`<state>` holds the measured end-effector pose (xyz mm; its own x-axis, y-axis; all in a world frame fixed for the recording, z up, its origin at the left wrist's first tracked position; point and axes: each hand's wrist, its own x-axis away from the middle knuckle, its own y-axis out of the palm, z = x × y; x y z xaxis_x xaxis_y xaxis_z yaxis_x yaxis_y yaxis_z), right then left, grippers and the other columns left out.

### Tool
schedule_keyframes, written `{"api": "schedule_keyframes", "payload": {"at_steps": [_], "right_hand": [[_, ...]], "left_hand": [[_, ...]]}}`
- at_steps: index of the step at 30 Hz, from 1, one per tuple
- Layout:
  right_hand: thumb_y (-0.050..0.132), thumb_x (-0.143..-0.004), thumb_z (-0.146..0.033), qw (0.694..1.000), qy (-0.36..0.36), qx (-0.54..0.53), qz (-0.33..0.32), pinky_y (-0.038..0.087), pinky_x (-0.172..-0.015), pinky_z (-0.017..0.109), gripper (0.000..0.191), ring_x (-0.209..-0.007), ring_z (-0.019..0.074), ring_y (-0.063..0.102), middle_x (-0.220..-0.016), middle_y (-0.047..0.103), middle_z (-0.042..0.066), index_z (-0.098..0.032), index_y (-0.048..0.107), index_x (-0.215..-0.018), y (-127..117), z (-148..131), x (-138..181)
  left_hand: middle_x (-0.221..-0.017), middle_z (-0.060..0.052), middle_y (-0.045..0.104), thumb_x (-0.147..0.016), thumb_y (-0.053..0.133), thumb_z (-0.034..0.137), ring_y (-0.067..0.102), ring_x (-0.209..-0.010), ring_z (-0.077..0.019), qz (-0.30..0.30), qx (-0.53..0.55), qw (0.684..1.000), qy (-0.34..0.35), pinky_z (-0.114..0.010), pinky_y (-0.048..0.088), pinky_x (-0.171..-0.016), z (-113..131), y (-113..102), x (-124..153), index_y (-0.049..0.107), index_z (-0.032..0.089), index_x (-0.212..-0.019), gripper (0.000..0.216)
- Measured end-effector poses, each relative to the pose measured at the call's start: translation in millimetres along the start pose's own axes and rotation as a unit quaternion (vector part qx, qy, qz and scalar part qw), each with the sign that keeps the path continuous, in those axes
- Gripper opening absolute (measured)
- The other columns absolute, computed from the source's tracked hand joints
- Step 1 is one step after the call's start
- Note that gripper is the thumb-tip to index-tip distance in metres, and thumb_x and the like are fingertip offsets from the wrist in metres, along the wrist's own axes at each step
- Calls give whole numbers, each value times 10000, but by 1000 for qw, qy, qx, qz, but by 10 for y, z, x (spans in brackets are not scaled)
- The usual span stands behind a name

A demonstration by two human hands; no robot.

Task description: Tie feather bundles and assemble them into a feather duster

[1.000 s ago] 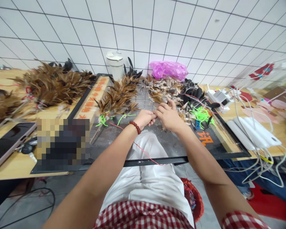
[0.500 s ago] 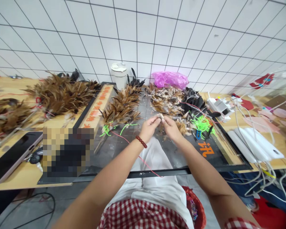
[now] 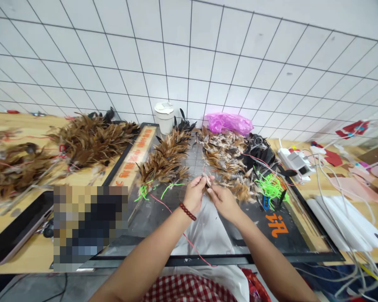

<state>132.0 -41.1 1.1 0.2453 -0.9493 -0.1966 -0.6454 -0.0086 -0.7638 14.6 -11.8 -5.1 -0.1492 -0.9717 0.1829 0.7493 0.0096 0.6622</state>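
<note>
A small pale tuft [image 3: 208,181] is sitting at clock-centre, between two hands over the bench [image 3: 34,258].
Fingers of the left hand [image 3: 194,195] and right hand [image 3: 224,202] are pinching it; they're seemingly working it over, the next move calling for a fine, steady grip. Brown feathers [image 3: 168,153] are lying at ten o'clock, mottled feathers [image 3: 222,153] at one, green strands [image 3: 271,184] at three.

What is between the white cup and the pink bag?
In the head view, a tuft of black feathers shows between the cup and the bag, nearer the cup.
</note>
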Motion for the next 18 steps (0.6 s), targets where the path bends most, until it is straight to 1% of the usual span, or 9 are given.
{"api": "schedule_keyframes", "payload": {"at_steps": [2, 4, 6, 7, 9, 12, 15, 16, 18], "right_hand": [[409, -950, -354, 1000, 4, 11, 3, 428, -633, 284, 311, -672, 175, 599, -757, 669, 48, -195, 628, -798, -78, 27, 14], [430, -946, -367, 997, -2, 22, 70, 458, -742, 319, 276, -812, 200, 622, -864, 685, 62, -210, 655, -923, -196, 35, -2], [422, -951, -359, 991, -34, 14, 129, 462, -842, 357, 293, -947, 215, 607, -987, 668, 83, -220, 631, -1102, -329, 8, -53], [407, -957, -349, 989, -58, 0, 133, 460, -884, 367, 327, -1010, 215, 591, -1055, 646, 93, -223, 594, -1194, -390, -18, -89], [385, -966, -334, 989, -115, -33, 91, 434, -979, 378, 406, -1157, 207, 531, -1223, 572, 105, -239, 484, -1349, -478, -85, -172], [375, -972, -331, 984, -169, -59, 16, 323, -1108, 419, 473, -1332, 207, 383, -1425, 430, 94, -260, 373, -1439, -511, -156, -288], [386, -972, -340, 977, -182, -101, -45, 286, -1130, 450, 430, -1318, 210, 404, -1391, 492, 80, -269, 457, -1390, -470, -114, -359], [394, -970, -346, 974, -173, -135, -57, 302, -1121, 447, 414, -1298, 208, 430, -1361, 524, 76, -273, 487, -1367, -455, -74, -370], [419, -962, -365, 963, -136, -224, -65, 380, -1068, 424, 426, -1262, 205, 474, -1364, 524, 69, -292, 465, -1379, -436, 26, -375]], "left_hand": [[-642, 0, 599, -630, 765, 467, 571, -643, -101, -7, 3, 1000, 20, -246, 465, -691, 61, 17, 12, 587, 140, -668, 374], [-584, 39, 509, -688, 719, 485, 500, -549, -69, -20, -23, 999, 37, -224, 446, -617, 115, 25, 23, 520, 152, -660, 388], [-566, 63, 438, -723, 683, 502, 375, -455, -33, -43, -68, 996, 27, -186, 357, -492, 154, 21, 31, 510, 153, -701, 391], [-563, 69, 415, -729, 671, 516, 316, -431, -23, -59, -85, 995, 11, -175, 291, -446, 166, 16, 36, 516, 150, -729, 397], [-564, 71, 398, -725, 660, 544, 268, -421, -15, -90, -98, 991, -17, -170, 200, -417, 179, 11, 47, 508, 148, -742, 425], [-565, 66, 398, -705, 672, 554, 287, -437, -16, -114, -86, 989, -26, -170, 206, -435, 175, 22, 70, 444, 156, -686, 459], [-573, 64, 401, -690, 695, 532, 297, -452, -17, -124, -85, 988, -33, -174, 222, -452, 166, 43, 90, 430, 157, -676, 459], [-576, 64, 400, -686, 700, 528, 294, -455, -18, -128, -86, 987, -38, -176, 221, -453, 165, 48, 94, 432, 157, -680, 458], [-581, 65, 392, -683, 702, 531, 283, -462, -19, -133, -87, 986, -46, -180, 214, -454, 166, 55, 98, 434, 159, -690, 459]]}}
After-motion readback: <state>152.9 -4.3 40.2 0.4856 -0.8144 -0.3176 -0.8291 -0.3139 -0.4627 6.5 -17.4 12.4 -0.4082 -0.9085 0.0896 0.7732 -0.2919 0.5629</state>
